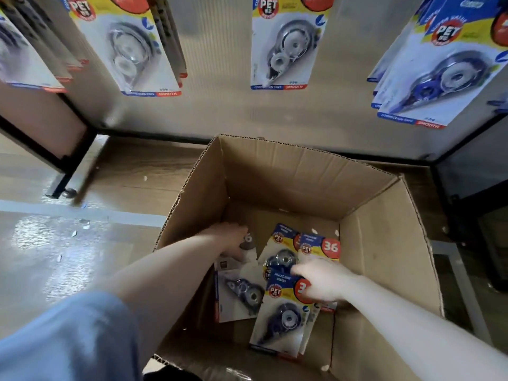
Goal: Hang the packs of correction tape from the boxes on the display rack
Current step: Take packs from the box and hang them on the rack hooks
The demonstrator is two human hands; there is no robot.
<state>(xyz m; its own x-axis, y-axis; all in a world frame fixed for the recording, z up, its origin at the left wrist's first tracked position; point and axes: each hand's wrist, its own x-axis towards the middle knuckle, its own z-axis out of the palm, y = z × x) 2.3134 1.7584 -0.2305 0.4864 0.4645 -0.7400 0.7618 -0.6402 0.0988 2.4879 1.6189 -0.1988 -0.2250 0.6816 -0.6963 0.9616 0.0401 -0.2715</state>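
Observation:
An open cardboard box [379, 232] stands on the floor below the display rack [214, 111]. Several packs of correction tape lie on its bottom. Both my hands reach into it. My right hand [321, 281] grips the top edge of the nearest pack [283, 320], fingers curled over its blue and red header. My left hand [231, 240] is deeper at the left, its fingers curled onto a pack [242, 290] lying there; most of that grip is hidden. More packs [316, 248] lie behind my right hand.
Packs of correction tape hang on the rack at the left [129, 48], centre [286, 45] and right [445, 70]. A black rack frame and foot [63, 177] stand at the left, another frame [461, 188] at the right. My blue-clad knee [68, 342] fills the lower left.

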